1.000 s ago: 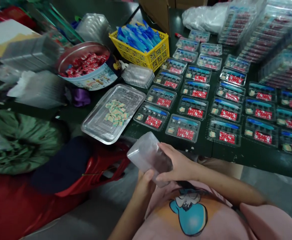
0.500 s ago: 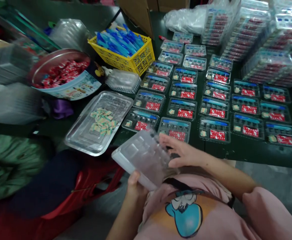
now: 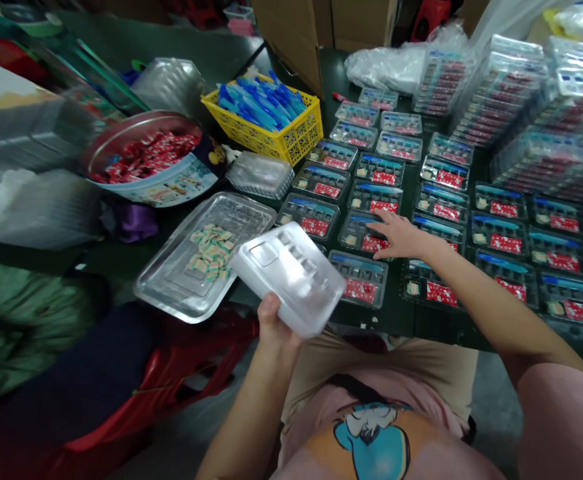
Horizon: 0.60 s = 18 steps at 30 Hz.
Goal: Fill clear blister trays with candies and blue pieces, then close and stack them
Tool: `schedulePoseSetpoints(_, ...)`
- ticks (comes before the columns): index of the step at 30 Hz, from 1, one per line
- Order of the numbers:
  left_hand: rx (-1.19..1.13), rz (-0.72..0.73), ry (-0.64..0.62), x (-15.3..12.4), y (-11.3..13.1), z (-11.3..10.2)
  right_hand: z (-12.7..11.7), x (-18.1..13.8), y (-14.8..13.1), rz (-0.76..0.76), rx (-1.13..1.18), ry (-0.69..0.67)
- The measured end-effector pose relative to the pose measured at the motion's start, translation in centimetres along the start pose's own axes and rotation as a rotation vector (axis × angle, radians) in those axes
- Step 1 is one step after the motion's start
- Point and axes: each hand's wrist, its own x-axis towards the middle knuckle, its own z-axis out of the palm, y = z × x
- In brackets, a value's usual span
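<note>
My left hand [image 3: 278, 327] is closed around a stack of clear plastic lids [image 3: 291, 277], tilted above the near edge of the table. Out over the rows of filled plastic trays, my right hand [image 3: 398, 237] has its fingers spread and touches or hovers just over one tray [image 3: 358, 230]; contact is hard to make out. That tray shows a red speckled packet and a small pale piece. Closer to me, another tray [image 3: 358, 277] holds a red packet. A metal tray [image 3: 158, 283] of pale green-and-cream pieces [image 3: 211, 250] lies left of the lids.
A yellow basket [image 3: 304, 130] of blue pens stands behind, beside a round tin [image 3: 146, 193] of red packets. Tall stacks of packed trays [image 3: 506, 87] rise at the back right. A red chair [image 3: 211, 363] with dark cloth is at the left.
My right hand has moved from beside the lid stack forward to the filled trays. My left hand keeps the stack, now raised slightly. The camera view has shifted.
</note>
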Motion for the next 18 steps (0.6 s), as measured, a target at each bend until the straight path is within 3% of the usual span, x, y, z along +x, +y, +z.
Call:
schedulePoseSetpoints(4, -0.028, -0.018, -0.012, 0.7, -0.2, 0.1, 1.0, -0.1, -0.2, -0.029, -0.069, -0.008)
schedulePoseSetpoints(11, -0.024, -0.080, 0.053, 1.2, -1.5, -0.1, 3.0, -0.9, -0.6, -0.036, -0.095, 0.126)
schedulePoseSetpoints(15, 0.046, -0.109, 0.020, 0.4, -2.8, -0.2, 1.3, -2.1, -3.6, -0.090, 0.195, 0.260)
schedulePoseSetpoints(18, 0.118, -0.092, -0.037, -0.5, -3.8, 0.0, 0.3, -3.6, -7.3, -0.248, 0.579, 0.187)
